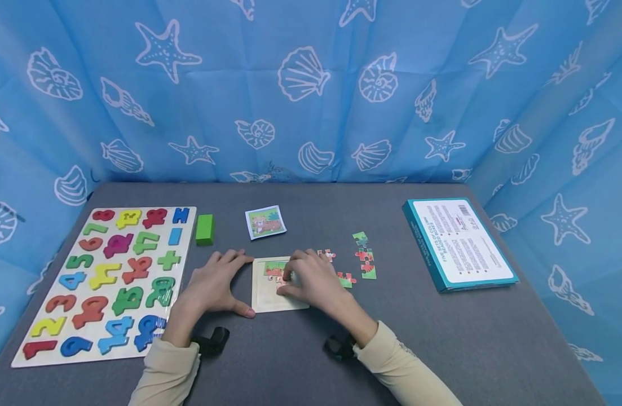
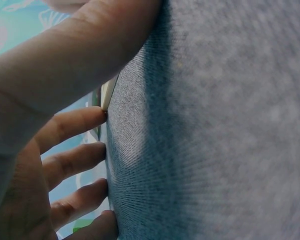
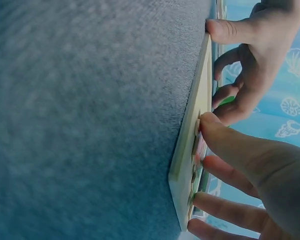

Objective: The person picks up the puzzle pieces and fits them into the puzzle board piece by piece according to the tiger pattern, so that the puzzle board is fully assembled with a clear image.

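Observation:
A pale wooden puzzle tray (image 1: 260, 293) lies on the table, with several joined picture pieces (image 1: 274, 269) in its upper part. My left hand (image 1: 211, 287) is spread at the tray's left side, its thumb and index finger at the two left corners. Over the tray, my right hand (image 1: 313, 282) pinches a puzzle piece (image 3: 196, 131) between thumb and index finger, low against the board. Its other fingertips rest near the tray's far edge in the right wrist view. The hand partly hides the piece and the tray's right half.
Loose puzzle pieces (image 1: 367, 265) lie right of the tray. A small picture card (image 1: 265, 222) and a green block (image 1: 205, 229) sit behind. A number board (image 1: 102, 293) fills the left; a blue-edged box (image 1: 463, 242) lies at right. A patterned curtain (image 1: 311, 113) hangs behind the table.

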Demonstrator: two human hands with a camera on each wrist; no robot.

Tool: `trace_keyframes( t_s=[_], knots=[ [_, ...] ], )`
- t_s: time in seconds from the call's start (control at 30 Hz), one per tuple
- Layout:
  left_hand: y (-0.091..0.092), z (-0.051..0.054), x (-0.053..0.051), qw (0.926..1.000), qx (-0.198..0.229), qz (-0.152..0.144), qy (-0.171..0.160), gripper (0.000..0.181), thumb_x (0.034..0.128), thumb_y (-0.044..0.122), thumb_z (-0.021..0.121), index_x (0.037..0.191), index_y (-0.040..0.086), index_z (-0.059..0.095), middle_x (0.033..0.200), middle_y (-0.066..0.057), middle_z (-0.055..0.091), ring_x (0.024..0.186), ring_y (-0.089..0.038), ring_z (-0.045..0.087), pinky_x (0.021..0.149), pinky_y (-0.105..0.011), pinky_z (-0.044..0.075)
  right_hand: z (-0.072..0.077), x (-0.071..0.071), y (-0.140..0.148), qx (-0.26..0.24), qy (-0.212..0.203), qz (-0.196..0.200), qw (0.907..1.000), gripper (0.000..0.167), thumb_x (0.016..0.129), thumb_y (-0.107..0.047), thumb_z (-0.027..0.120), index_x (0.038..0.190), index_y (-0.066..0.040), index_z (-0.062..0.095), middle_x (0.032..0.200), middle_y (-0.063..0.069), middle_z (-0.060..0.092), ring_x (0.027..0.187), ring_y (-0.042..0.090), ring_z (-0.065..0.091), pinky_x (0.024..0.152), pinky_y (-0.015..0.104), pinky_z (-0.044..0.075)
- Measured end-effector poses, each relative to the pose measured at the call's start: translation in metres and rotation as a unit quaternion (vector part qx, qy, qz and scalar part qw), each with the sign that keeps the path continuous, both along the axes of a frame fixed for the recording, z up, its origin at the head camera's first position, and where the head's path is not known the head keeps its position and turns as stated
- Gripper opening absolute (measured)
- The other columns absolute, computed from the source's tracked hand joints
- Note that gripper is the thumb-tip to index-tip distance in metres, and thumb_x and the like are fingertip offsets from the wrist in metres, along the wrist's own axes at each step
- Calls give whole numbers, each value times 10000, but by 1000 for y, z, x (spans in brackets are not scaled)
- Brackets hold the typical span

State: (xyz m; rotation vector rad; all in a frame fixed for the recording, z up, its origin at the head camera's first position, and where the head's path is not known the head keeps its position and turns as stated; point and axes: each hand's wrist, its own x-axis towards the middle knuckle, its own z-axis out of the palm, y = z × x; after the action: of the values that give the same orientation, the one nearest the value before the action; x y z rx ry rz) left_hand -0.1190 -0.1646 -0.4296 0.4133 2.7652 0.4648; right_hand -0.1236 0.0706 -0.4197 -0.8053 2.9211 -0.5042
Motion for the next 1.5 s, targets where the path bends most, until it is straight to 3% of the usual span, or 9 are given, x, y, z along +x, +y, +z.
trace_keyframes(
  t_s=[0.2, 0.4, 0.7, 0.87, 1.0, 1.23, 1.5],
  knots=[
    [0, 0, -1, 10000, -27, -15, 28, 1112, 589, 645, 920, 1502, 175, 495, 1587, -178, 441, 1270, -394, 476, 890, -667, 498, -1, 0, 0, 37, 63, 30, 10000, 335, 823, -440, 845, 1042, -189, 806, 1111, 30, 731, 1012, 235, 619, 927, 481, 504],
    [0, 1, 0, 10000, -19, -19, 65, 1111, 587, 649, 919, 1499, 175, 498, 1584, -177, 445, 1262, -391, 477, 884, -660, 502, -1, -1, -2, -24, 169, -10, 9999, 297, 810, -424, 857, 952, -165, 827, 1065, 32, 735, 963, 222, 628, 855, 425, 521],
    [0, 1, 1, 10000, 23, 6, 19, 1109, 589, 637, 923, 1503, 178, 494, 1589, -177, 439, 1263, -388, 473, 890, -659, 499, 2, 1, -7, 166, -183, -133, 9996, 241, 849, -397, 833, 956, -180, 840, 1075, 36, 667, 951, 218, 552, 794, 409, 473],
    [1, 0, 1, 10000, 34, -10, 40, 1108, 589, 650, 917, 1502, 183, 496, 1590, -175, 438, 1272, -388, 470, 897, -656, 500, 4, 0, -7, 270, -173, -100, 9994, 203, 846, -381, 827, 867, -178, 832, 1018, 17, 653, 908, 207, 542, 718, 363, 452],
    [0, 1, 0, 10000, 41, -32, 39, 1111, 591, 652, 915, 1503, 179, 493, 1589, -177, 438, 1274, -392, 467, 896, -665, 498, 4, -1, -7, 276, -158, -69, 9995, 184, 845, -377, 830, 832, -193, 822, 1006, 5, 638, 914, 205, 535, 728, 382, 450],
    [1, 2, 0, 10000, 12, 22, 34, 1111, 583, 650, 920, 1500, 185, 498, 1586, -176, 442, 1265, -385, 467, 906, -666, 495, -1, 2, -10, 297, 142, 68, 9994, 243, 859, -412, 815, 979, -200, 825, 1069, 12, 655, 948, 202, 557, 811, 405, 495],
    [1, 1, 2, 10000, 30, 31, 80, 1120, 572, 657, 922, 1498, 187, 503, 1581, -172, 451, 1266, -381, 475, 893, -664, 498, -4, 4, -15, 315, 263, -43, 9991, 237, 854, -420, 817, 981, -220, 826, 1135, 26, 654, 954, 202, 571, 781, 377, 500]
  ],
)
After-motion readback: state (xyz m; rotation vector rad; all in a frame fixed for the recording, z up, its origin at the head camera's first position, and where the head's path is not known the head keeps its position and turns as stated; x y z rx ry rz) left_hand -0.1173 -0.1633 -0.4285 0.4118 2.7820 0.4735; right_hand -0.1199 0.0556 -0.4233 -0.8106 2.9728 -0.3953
